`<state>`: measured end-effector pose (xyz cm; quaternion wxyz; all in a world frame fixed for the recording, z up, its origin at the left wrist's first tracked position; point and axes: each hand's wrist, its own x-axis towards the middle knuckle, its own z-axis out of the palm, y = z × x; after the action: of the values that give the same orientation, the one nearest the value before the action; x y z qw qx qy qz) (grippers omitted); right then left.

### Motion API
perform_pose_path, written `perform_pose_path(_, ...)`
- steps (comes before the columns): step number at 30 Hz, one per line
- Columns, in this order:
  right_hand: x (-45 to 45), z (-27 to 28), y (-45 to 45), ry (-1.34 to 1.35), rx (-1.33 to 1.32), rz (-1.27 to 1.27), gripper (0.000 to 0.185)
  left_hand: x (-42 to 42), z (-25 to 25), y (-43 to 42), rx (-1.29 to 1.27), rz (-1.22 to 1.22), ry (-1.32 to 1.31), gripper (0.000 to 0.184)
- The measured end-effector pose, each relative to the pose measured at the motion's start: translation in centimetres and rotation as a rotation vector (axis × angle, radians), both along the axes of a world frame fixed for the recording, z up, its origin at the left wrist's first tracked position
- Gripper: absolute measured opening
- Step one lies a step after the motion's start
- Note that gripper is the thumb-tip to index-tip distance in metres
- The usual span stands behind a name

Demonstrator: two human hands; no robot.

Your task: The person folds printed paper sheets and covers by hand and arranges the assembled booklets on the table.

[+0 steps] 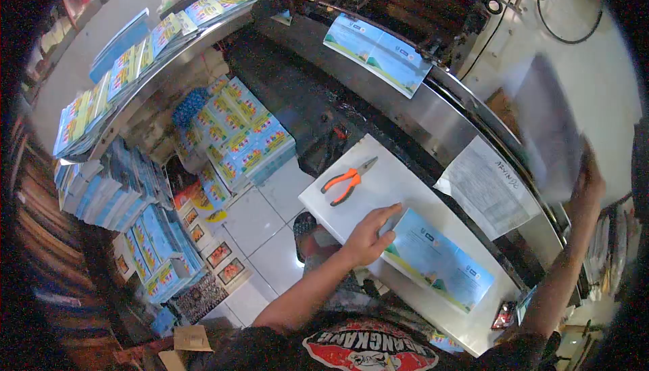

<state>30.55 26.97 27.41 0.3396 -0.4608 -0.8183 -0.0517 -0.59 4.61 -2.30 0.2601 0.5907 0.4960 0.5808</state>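
Note:
My left hand (370, 237) is at the left end of a blue printed sheet (443, 259) lying on the white table (338, 219). Its thumb is apart from the fingers, and the thumb tip is at the sheet's edge. Out to the right, my raised right hand (591, 178) grips a large greyish sheet of paper (546, 124), which is smeared by motion. Orange-handled pliers (348, 181) lie on the table beyond my left hand.
A machine with a metal front (433, 127) runs behind the table. Another blue printed sheet (376, 53) and a handwritten paper (490, 185) rest on it. Stacks of printed sheets (243, 134) stand on the tiled floor (260, 219), and more lie on a left shelf (152, 53).

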Motion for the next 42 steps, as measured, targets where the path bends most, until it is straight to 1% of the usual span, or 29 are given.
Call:
perform_pose_path(2, -3.4, 0.0, 1.9, 0.038, 0.272, 0.003, 0.048, 0.0, 0.3, -0.1, -0.019, -0.002, 0.015, 0.058)
perform_pose_path(3, -3.7, -1.4, 3.8, 0.041, 0.275, 0.002, 0.048, 0.0, 0.4, -0.1, -0.035, -0.001, 0.029, 0.058)
perform_pose_path(5, -3.8, -6.2, 8.1, -0.328, 0.392, -0.065, 0.053, 0.2, 0.0, 0.0, -0.041, 0.006, 0.036, 0.06)
perform_pose_path(7, -6.1, -11.1, 6.2, -0.417, 0.081, -0.142, 0.054, 0.3, 0.0, -0.2, -0.044, 0.022, 0.041, 0.063)
perform_pose_path(9, -7.8, -14.4, 2.0, -0.489, 0.046, -0.046, 0.056, 0.2, 0.7, -0.4, -0.037, 0.002, 0.1, 0.063)
perform_pose_path(11, -7.3, -16.6, 0.1, -0.539, 0.094, 0.059, 0.053, 0.1, 0.9, -0.3, -0.039, 0.009, 0.08, 0.062)
perform_pose_path(13, -5.7, -18.3, -1.9, -0.486, -0.193, 0.09, 0.049, 0.2, 0.8, -0.6, -0.055, -0.01, 0.059, 0.062)
perform_pose_path(14, -5.0, -19.1, -3.4, -0.486, -0.178, 0.122, 0.041, 0.3, 0.7, -0.6, -0.054, 0.002, 0.081, 0.061)
perform_pose_path(15, -5.0, -19.3, -5.5, -0.487, -0.16, 0.152, 0.033, 0.5, 0.6, -0.4, -0.05, 0.012, 0.101, 0.06)
perform_pose_path(17, -5.3, -16.8, -11.9, -0.416, -0.547, 0.183, 0.04, 0.5, 1.0, -0.5, -0.035, 0.02, 0.09, 0.058)
perform_pose_path(19, -5.1, -15.8, -17.2, -0.5, -0.567, 0.264, 0.054, 0.5, 1.1, -0.5, -0.017, 0.042, 0.083, 0.056)
perform_pose_path(20, -4.7, -16.6, -19.1, -0.501, -0.568, 0.263, 0.054, 0.5, 1.1, -0.5, -0.031, 0.034, 0.037, 0.057)
perform_pose_path(22, -3.7, -18.0, -21.8, -0.692, -0.225, 0.261, 0.06, 0.5, 0.7, -0.6, -0.051, 0.018, -0.013, 0.057)
perform_pose_path(23, -3.5, -18.0, -21.7, -0.697, -0.228, 0.259, 0.06, 0.3, 0.5, -0.4, -0.029, 0.014, 0.014, 0.057)
perform_pose_path(25, -3.0, -17.6, -21.4, -0.681, -0.456, 0.288, 0.06, 0.1, -0.2, -0.2, -0.014, 0.004, 0.038, 0.057)
perform_pose_path(26, -2.7, -16.7, -20.8, -0.586, -0.608, 0.315, 0.052, -0.1, -0.4, -0.1, 0.024, -0.017, -0.011, 0.056)
perform_pose_path(27, -2.7, -15.6, -20.3, -0.584, -0.612, 0.309, 0.052, -0.1, -0.5, 0.0, 0.062, -0.04, -0.06, 0.056)
perform_pose_path(29, -2.8, -13.2, -18.9, -0.445, -0.844, 0.316, 0.042, 0.0, -0.4, 0.1, 0.037, -0.017, -0.041, 0.056)
perform_pose_path(30, -2.9, -12.3, -18.2, -0.43, -0.846, 0.206, 0.034, 0.0, -0.2, 0.0, 0.011, 0.013, -0.02, 0.056)
perform_pose_path(31, -3.1, -10.9, -17.2, -0.506, -0.696, 0.201, 0.029, 0.1, 0.1, 0.0, 0.011, 0.014, -0.022, 0.056)
perform_pose_path(32, -3.3, -9.9, -16.4, -0.435, -0.643, 0.129, 0.026, 0.2, 0.4, -0.1, 0.006, 0.006, -0.025, 0.054)
perform_pose_path(33, -2.1, -10.8, -14.4, -0.438, -0.543, 0.144, 0.024, 0.3, 0.5, -0.2, 0.001, -0.004, -0.028, 0.052)
perform_pose_path(34, -2.5, -9.5, -13.1, -0.491, -0.628, 0.051, 0.027, 0.4, 0.5, -0.2, 0.001, -0.004, -0.028, 0.052)
perform_pose_path(35, -1.2, -9.8, -11.0, -0.453, -0.615, 0.064, 0.032, 0.4, 0.5, -0.2, -0.006, 0.004, -0.036, 0.053)
perform_pose_path(36, -1.4, -8.1, -10.5, -0.521, -0.559, -0.07, 0.037, 0.3, 0.4, -0.2, -0.012, 0.015, -0.044, 0.053)
perform_pose_path(37, -1.4, -6.9, -9.2, -0.402, -0.567, -0.196, 0.04, 0.3, 0.5, -0.3, -0.011, 0.019, -0.044, 0.053)
perform_pose_path(39, 1.1, -5.2, -4.0, -0.192, -0.406, -0.202, 0.04, 0.3, 1.0, -0.5, -0.08, 0.026, -0.03, 0.053)
perform_pose_path(40, 2.5, -4.6, -1.6, -0.1, -0.241, -0.087, 0.038, 0.4, 1.0, -0.5, -0.081, 0.027, -0.03, 0.053)
perform_pose_path(42, -0.3, -1.4, 0.8, -0.099, 0.175, 0.04, 0.041, 0.4, 1.0, -0.3, -0.017, 0.047, -0.012, 0.052)
